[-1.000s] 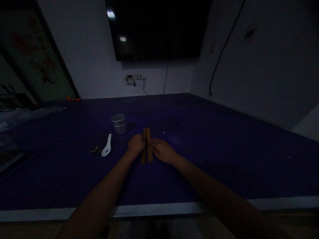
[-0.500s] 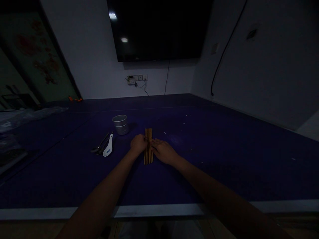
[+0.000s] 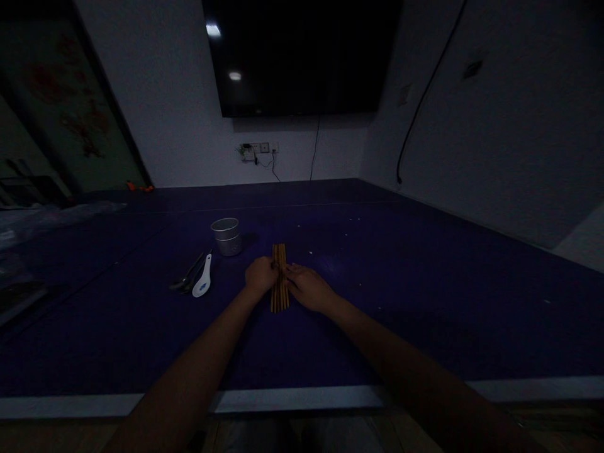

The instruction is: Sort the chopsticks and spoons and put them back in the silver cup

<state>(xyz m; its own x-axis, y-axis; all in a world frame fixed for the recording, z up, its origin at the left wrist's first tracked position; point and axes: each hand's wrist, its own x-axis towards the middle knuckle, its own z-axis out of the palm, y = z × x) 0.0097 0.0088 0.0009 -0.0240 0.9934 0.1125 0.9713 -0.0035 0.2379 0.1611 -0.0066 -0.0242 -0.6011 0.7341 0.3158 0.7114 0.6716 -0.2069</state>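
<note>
Head camera view: across the dim room, from left to right, are a green panel [image 3: 70, 119] with red floral shapes, a pale wall [image 3: 182, 132] carrying a large black television screen [image 3: 306, 56] above white wall sockets [image 3: 257, 149], and a dark cable [image 3: 427, 91] hanging on the right-hand wall. Below spreads a wide, dark purple flat surface [image 3: 425, 289] with a pale front edge [image 3: 302, 399]. On it, the bundle of slim yellow-brown sticks [image 3: 280, 301] lies side by side between the two hands, pointing away from the person, its near and far ends exposed. The left hand [image 3: 260, 274] is curled against the left side of the sticks; its fingertips are hidden, so whether it grips them cannot be told. The right hand [image 3: 309, 286] is unclenched, thumb spread from the fingers, its fingertips touching the sticks' right side. The hands cover part of the sticks' middle. Farther out, from the left, come crumpled clear plastic [image 3: 61, 217], a small orange object [image 3: 140, 187], dark metal spoons [image 3: 182, 283], a white ceramic spoon [image 3: 201, 284] just beside them, and an upright silver metal cup [image 3: 228, 240] beyond the left hand; small white specks [image 3: 310, 253] dot the purple to the right.
</note>
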